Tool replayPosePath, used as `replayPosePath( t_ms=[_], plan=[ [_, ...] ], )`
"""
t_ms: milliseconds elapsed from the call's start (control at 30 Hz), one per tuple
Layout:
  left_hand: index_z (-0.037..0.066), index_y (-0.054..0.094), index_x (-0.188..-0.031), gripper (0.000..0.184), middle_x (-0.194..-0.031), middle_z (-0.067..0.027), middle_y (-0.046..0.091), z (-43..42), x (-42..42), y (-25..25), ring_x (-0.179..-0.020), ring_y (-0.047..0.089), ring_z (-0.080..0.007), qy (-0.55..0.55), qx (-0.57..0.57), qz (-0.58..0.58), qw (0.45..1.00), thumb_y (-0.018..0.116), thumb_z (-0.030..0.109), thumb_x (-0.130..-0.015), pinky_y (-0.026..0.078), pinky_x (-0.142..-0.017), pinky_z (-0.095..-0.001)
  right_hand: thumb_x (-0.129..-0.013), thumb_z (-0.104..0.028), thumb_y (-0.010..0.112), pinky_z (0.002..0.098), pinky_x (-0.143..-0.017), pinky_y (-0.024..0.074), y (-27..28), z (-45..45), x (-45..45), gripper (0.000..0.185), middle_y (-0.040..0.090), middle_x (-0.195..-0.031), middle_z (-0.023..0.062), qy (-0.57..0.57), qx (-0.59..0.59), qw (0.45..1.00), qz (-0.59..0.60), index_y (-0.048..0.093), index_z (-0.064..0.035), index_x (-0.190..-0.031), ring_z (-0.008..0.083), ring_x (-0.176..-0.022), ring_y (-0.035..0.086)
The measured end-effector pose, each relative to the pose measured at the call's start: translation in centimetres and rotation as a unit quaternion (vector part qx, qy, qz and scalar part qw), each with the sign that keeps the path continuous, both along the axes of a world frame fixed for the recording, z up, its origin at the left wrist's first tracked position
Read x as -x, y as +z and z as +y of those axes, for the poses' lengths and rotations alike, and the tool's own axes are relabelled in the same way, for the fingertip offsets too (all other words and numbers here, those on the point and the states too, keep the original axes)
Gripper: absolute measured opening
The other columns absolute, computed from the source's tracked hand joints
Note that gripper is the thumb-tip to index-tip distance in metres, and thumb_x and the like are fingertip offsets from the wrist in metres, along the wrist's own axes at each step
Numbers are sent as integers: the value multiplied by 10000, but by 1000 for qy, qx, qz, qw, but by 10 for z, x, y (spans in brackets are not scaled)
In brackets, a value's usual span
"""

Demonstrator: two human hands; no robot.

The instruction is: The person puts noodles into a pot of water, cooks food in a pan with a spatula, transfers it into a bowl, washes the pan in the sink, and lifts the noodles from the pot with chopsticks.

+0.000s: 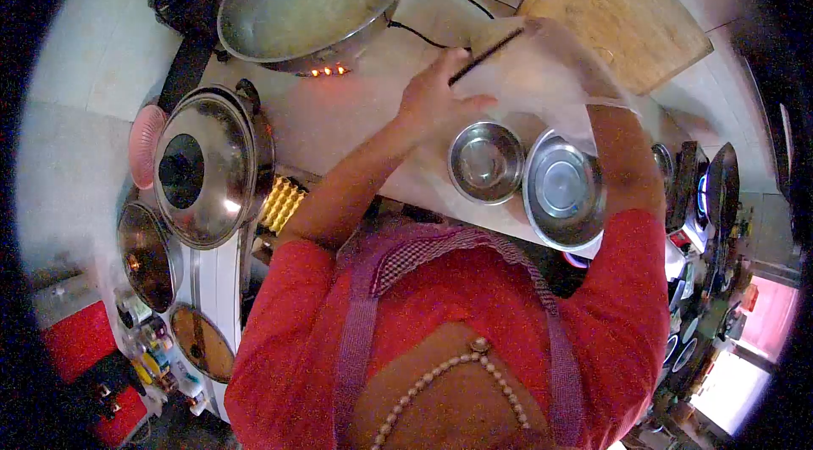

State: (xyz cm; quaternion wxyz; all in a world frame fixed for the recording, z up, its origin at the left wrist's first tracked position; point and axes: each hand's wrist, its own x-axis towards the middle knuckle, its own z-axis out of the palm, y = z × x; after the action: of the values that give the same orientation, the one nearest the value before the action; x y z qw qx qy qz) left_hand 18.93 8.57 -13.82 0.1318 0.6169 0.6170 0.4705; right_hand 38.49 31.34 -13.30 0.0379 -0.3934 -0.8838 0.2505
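Note:
My left hand (436, 99) is raised over the counter with its thumb and fingers apart. A thin dark strip (487, 56) runs slantwise just beyond its fingers; I cannot make out its kind or whether the hand touches it. A pale translucent sheet, like thin plastic (550, 60), spreads from there towards my right forearm (625, 149). My right hand is hidden or blurred behind this sheet, so its fingers do not show. Below my hands stand a small steel bowl (463, 154) and a wider steel basin (537, 209) with another round metal dish inside.
A large pan (381, 22) with cloudy liquid sits on a cooker with glowing red lights, back left. A lidded pot (212, 187), pink basket (147, 147) and yellow egg tray (284, 204) are left. A wooden board (622, 10) lies back right. A blue flame (703, 194) burns far right.

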Motion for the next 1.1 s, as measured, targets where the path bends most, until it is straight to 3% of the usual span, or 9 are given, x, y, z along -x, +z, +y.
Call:
replayPosePath(
  t_ms=[33,167,500,600,900,933,1000,1067,1100],
  plan=[
    [42,442,-1142,674,-1088,-186,533,-5,-7,15,-1007,523,-315,-59,101,-55,992,670,431,-640,402,-854,-382,-790,-130,503,296,-660,446,9,-11,-5,209,570,-883,84,6,22,1000,3,552,-31,-966,195,-753,543],
    [17,542,-1005,461,-943,-195,583,26,-29,-20,-884,559,-340,-101,172,39,979,623,347,-693,441,-759,-405,-795,-142,512,278,-633,447,7,-56,-9,197,568,-860,67,46,35,996,-67,554,-37,-956,173,-724,539],
    [9,569,-785,275,-630,-43,558,41,-18,31,-557,536,-136,-37,47,-324,944,604,281,-766,428,-492,-276,-806,-168,539,229,-551,444,132,-100,-31,158,559,-792,20,-31,200,978,-40,559,-57,-917,112,-636,525],
    [42,553,-721,235,-569,-18,500,51,-10,35,-466,452,-89,-46,164,-513,841,570,264,-795,338,-390,-237,-806,-180,548,206,-516,428,172,-102,-35,148,535,-747,-11,-69,185,974,115,546,-68,-903,71,-601,501],
    [56,533,-686,222,-561,-31,507,63,-9,44,-360,337,-80,-103,143,-570,803,532,234,-818,242,-314,-228,-832,-174,525,203,-539,422,273,-94,-17,159,539,-772,-19,-72,44,961,264,550,-72,-951,56,-625,496],
    [52,542,-701,226,-574,-37,520,63,-8,44,-375,349,-81,-102,148,-560,809,536,246,-817,254,-324,-232,-838,-195,531,205,-615,437,303,-103,-2,226,564,-864,11,-60,-124,988,73,546,-49,-1010,72,-716,520],
    [46,561,-731,239,-602,-50,547,64,-4,44,-407,371,-82,-100,158,-540,820,545,270,-813,279,-343,-239,-803,-30,519,310,-641,483,329,-156,47,116,572,-812,85,-171,-150,960,161,548,4,-910,159,-729,562],
    [35,571,-775,261,-627,-52,561,58,-2,40,-436,389,-83,-116,152,-512,837,559,294,-806,303,-362,-249,-822,-64,511,298,-635,470,345,-155,60,106,568,-798,89,4,-522,853,-16,546,9,-890,146,-724,553],
    [29,576,-797,277,-640,-53,568,54,0,38,-451,398,-84,-121,148,-498,846,566,305,-803,314,-372,-255,-830,-82,507,291,-630,464,355,-152,71,112,565,-788,90,48,-602,795,-65,544,12,-878,141,-719,551]
  ],
)
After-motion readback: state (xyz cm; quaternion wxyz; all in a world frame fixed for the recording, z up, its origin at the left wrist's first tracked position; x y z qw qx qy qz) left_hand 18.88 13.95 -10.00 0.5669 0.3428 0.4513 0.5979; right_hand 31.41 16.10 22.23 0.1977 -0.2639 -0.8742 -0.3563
